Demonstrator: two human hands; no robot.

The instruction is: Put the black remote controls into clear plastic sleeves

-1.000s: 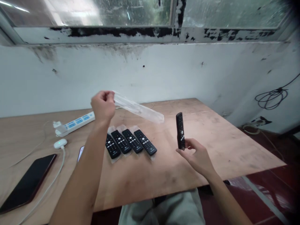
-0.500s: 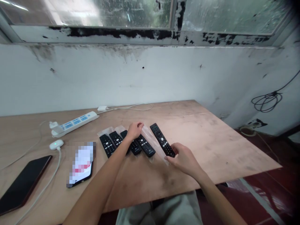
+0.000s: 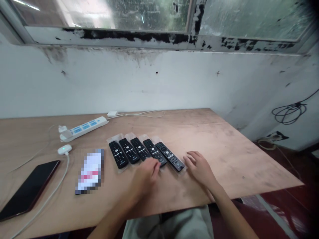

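Several black remote controls (image 3: 128, 151) lie side by side in a slanted row, each in a clear plastic sleeve. The rightmost remote control (image 3: 170, 156) rests in its sleeve, its lower end close to my right hand (image 3: 201, 168). That hand is open over the table, fingers slightly bent and apart, holding nothing. My left hand (image 3: 146, 174), a little blurred, hovers at the near ends of the middle remotes and hides part of them. Its fingers are curled together, with nothing visible in them.
To the left lie a smartphone with a blurred-out screen (image 3: 90, 171) and a dark tablet-like device (image 3: 28, 189). A white power strip (image 3: 84, 128) with a plug, a small white charger (image 3: 64, 149) and cables lie behind them. The wooden table (image 3: 236, 159) meets a wall at the back.
The rightmost remote, held in my right hand before, now lies in its sleeve. My left hand has left the sleeve's top and come down towards me. My right hand has let go.
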